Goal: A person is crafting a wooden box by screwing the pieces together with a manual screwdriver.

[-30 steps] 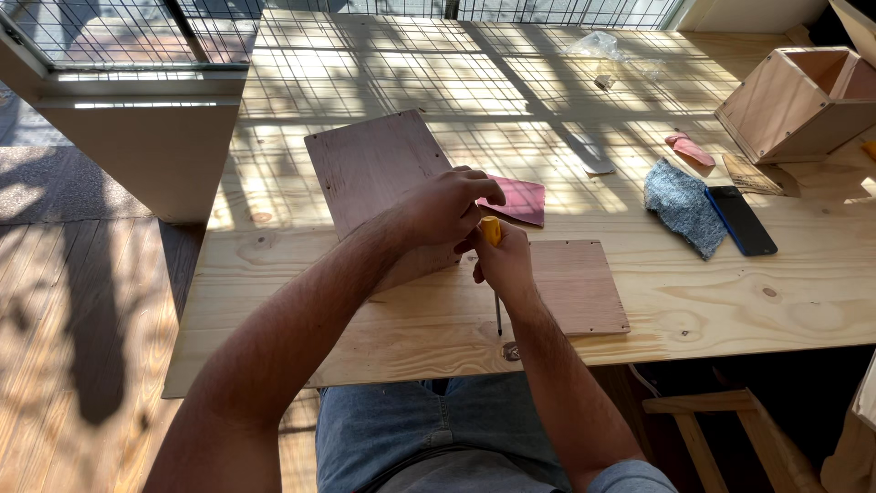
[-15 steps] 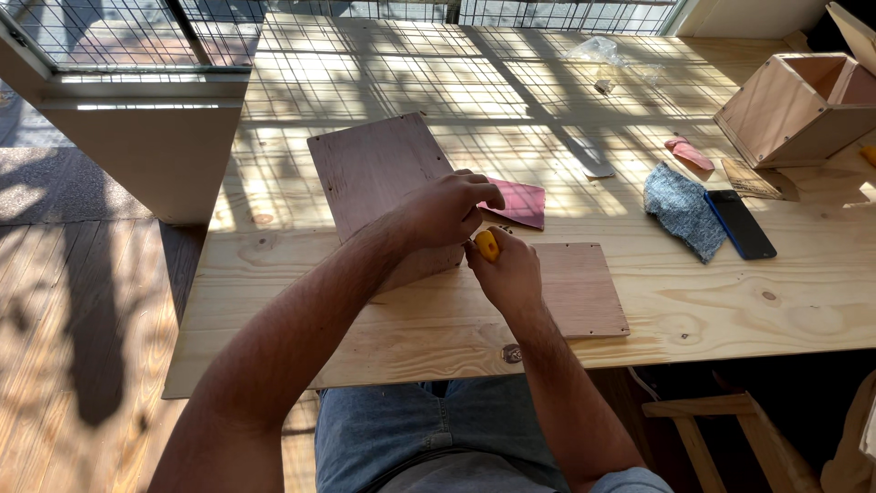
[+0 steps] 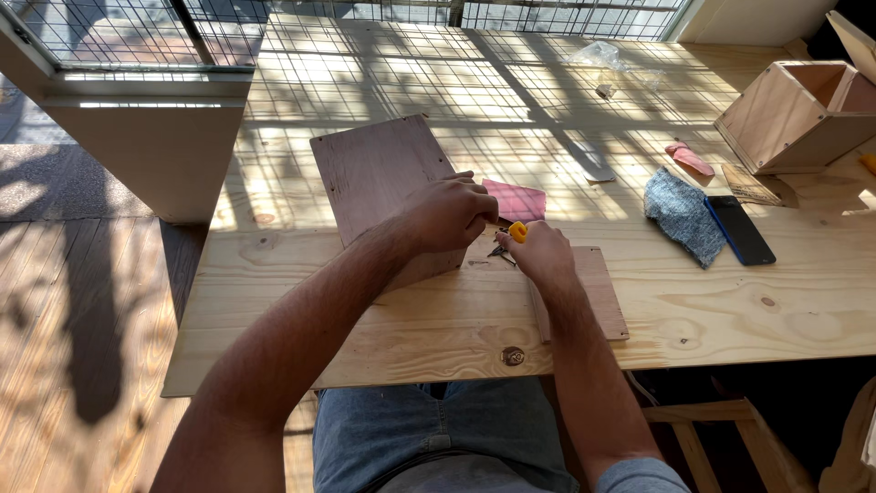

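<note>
Left hand point(image 3: 449, 212): curled over the right edge of the brown plywood panel point(image 3: 383, 183), fingers closed on it, pressing it onto the worktop point(image 3: 365, 338).
Right hand point(image 3: 540, 253): closed around a yellow-handled tool point(image 3: 517, 231), only the yellow end showing above the fingers; the tip is hidden.
Brown plywood panel: lies flat and slightly turned on the worktop, small holes along its far edge.
Second plywood piece point(image 3: 598, 292): flat under the right wrist, just right of the panel.
Small dark bits point(image 3: 500, 254): between the 2 hands, too small to tell what they are.
Pink sheet point(image 3: 516, 199): just behind the hands, partly covered by the left hand.
Further right: a grey cloth point(image 3: 680, 212) beside a dark flat phone-like slab point(image 3: 739, 228), and an open wooden box point(image 3: 803, 114) well apart at the far corner.
</note>
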